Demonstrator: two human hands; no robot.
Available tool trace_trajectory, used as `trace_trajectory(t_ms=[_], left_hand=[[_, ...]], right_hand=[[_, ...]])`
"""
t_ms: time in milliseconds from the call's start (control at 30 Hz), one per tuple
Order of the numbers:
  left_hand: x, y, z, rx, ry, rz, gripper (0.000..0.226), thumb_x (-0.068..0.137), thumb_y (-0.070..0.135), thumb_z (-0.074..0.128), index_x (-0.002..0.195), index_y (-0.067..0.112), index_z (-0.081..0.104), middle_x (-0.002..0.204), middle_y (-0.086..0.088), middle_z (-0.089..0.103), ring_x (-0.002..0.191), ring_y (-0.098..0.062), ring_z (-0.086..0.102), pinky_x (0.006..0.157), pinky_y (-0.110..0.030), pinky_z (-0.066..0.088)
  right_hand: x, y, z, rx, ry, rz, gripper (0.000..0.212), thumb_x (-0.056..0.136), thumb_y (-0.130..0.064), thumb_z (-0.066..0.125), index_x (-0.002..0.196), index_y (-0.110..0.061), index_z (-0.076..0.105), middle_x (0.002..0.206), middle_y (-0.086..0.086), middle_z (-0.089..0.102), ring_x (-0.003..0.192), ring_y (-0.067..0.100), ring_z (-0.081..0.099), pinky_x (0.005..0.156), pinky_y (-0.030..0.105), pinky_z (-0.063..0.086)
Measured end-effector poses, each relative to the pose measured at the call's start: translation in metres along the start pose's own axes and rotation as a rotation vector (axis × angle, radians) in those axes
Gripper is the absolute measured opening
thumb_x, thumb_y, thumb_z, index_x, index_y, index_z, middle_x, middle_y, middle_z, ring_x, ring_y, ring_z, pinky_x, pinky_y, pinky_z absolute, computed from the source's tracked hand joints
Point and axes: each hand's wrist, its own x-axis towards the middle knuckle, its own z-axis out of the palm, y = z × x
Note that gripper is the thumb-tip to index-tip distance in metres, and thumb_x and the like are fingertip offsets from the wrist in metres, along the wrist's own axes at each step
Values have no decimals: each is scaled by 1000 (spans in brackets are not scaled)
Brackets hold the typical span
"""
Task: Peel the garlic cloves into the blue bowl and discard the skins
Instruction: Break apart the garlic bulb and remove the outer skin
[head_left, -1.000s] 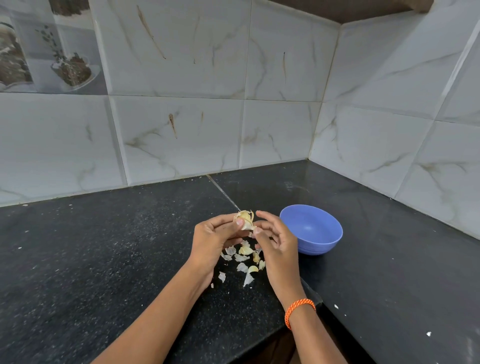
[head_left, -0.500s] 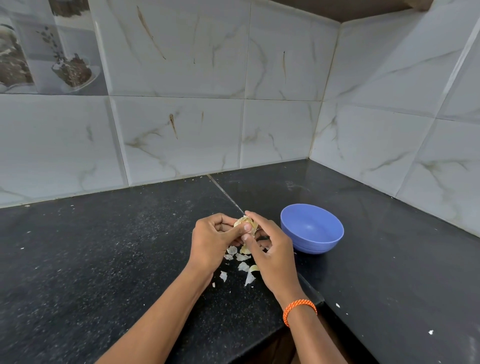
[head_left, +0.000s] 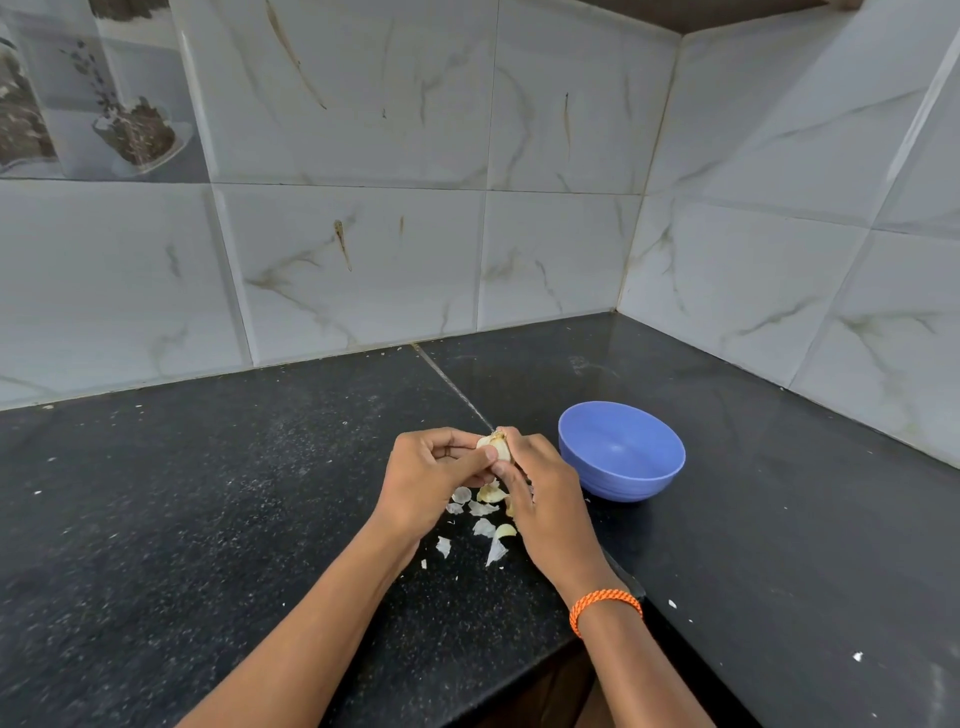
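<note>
A pale garlic piece is held above the black counter between both hands. My left hand grips it from the left with thumb and curled fingers. From the right, my right hand pinches the garlic piece's top and side; an orange band is on that wrist. Loose skins and a few cloves lie on the counter under the hands. The blue bowl stands just right of my right hand, and nothing shows inside it.
Marble-look wall tiles close the counter at the back and on the right, forming a corner behind the bowl. The counter's front edge steps inward near my right wrist. Small white flecks lie at the front right.
Both hands have closed in tighter round the garlic, and my right hand's fingers have shifted up onto its top. The bowl and the skins on the counter have not moved.
</note>
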Motion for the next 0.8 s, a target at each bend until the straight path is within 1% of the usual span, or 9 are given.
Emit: trace_trajectory(t_ms=[67,200,333,400,533,600,667,733,800], left_hand=[[-1,-1,2,-7,25,-4,7,94,8,82,100,6,83,87,-17,82,84,-34,79,81,-36,66],[0,-2,5,-5,61,2,5,94,5,80,99,3,81,85,-18,81,78,-29,78,76,-32,65],[-1,-2,9,-22,73,10,5,93,4,80,98,1,80,84,-19,81,77,-30,78,78,-36,66],[-1,-1,10,-25,75,15,5,93,2,79,98,1,79,83,-19,80,75,-28,77,76,-33,65],[-2,0,9,-46,69,23,7,92,-1,79,99,-1,79,83,-20,80,71,-23,76,72,-29,64],[-2,0,7,-48,68,25,7,93,-1,78,100,0,80,83,-20,80,72,-23,76,73,-28,64],[-1,-1,6,-55,73,25,7,95,2,77,102,0,80,85,-19,81,73,-22,75,73,-28,64],[-1,-1,7,-60,83,22,7,98,4,75,103,2,80,86,-19,81,75,-23,76,74,-29,64],[-1,-2,9,-73,98,5,7,99,5,74,102,3,80,85,-20,80,76,-25,76,74,-31,65]], right_hand=[[0,-2,2,-24,-7,-12,35,113,-26,51,147,-22,53,115,-8,53,99,5,56,79,14,49],[1,-4,4,-40,-18,-3,33,113,-24,49,145,-19,53,112,-8,49,95,4,53,75,12,44],[2,-2,4,-7,-17,9,34,113,-23,49,147,-19,54,114,-6,53,98,5,56,77,13,47],[3,-1,4,20,-14,13,35,113,-22,50,148,-19,54,115,-6,54,100,3,57,78,11,47],[2,-2,6,76,-7,34,39,112,-23,52,151,-20,54,120,-6,57,108,4,60,84,14,52],[2,-2,6,117,13,55,42,111,-24,55,153,-19,55,119,-6,60,108,3,61,85,14,52],[1,-2,5,137,40,64,44,110,-30,56,154,-23,55,114,-6,64,104,4,63,83,18,54],[-2,-3,4,83,70,32,49,109,-32,59,157,-30,52,114,-7,63,103,6,63,81,22,55],[-5,-3,3,-69,108,-25,58,106,-29,66,160,-33,47,126,-10,56,110,5,59,83,21,55]])
